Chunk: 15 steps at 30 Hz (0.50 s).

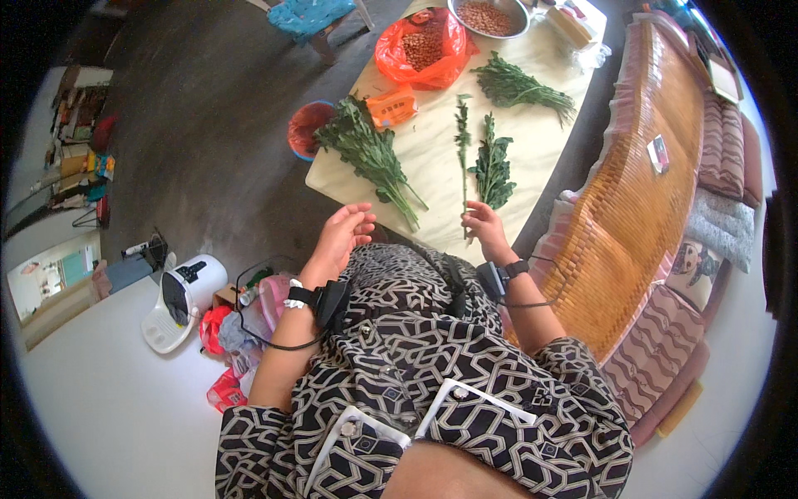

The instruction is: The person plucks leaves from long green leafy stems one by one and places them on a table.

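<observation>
Between the fingers of my right hand (pixel 485 229) is the lower end of a thin green stem (pixel 462 140), standing away from me with small leaves near its tip. Just right of it, a small pile of leafy greens (pixel 494 165) lies on the pale marbled table (pixel 430 168). My left hand (pixel 346 232) hangs by the table's near edge, fingers apart and holding nothing. Closest to it is a larger bunch of leafy greens (pixel 368 150), its stems pointing towards me. A third bunch of greens (pixel 520 90) rests farther back on the right.
An orange packet (pixel 393 107) lies near a red plastic bag (pixel 458 68) of brown nuts or beans. Behind is a metal bowl (pixel 523 28) of the same. A lined bin (pixel 305 132) stands left of the table. On the right runs a couch with a woven mat (pixel 623 206).
</observation>
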### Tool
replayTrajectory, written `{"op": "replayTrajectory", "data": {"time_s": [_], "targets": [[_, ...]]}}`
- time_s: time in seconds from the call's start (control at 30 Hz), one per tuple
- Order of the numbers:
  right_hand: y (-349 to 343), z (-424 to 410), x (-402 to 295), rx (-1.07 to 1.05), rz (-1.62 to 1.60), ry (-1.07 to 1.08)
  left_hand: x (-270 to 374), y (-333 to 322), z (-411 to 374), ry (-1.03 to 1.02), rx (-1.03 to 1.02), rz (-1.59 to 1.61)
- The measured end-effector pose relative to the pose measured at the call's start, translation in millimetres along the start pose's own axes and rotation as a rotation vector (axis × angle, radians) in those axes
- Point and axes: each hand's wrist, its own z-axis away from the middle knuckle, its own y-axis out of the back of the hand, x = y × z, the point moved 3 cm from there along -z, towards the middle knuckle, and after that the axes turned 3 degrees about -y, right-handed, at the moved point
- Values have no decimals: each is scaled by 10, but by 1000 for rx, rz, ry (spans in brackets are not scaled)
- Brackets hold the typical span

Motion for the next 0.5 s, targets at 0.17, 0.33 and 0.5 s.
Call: {"op": "replayTrajectory", "data": {"time_s": [0.17, 0.33, 0.5], "targets": [[457, 10, 204, 263, 85, 29, 5, -33, -5, -7, -2, 16], [690, -40, 353, 386, 222, -5, 51, -55, -7, -19, -2, 35], [770, -152, 507, 430, 351, -85, 76, -56, -23, -7, 10, 33]]}}
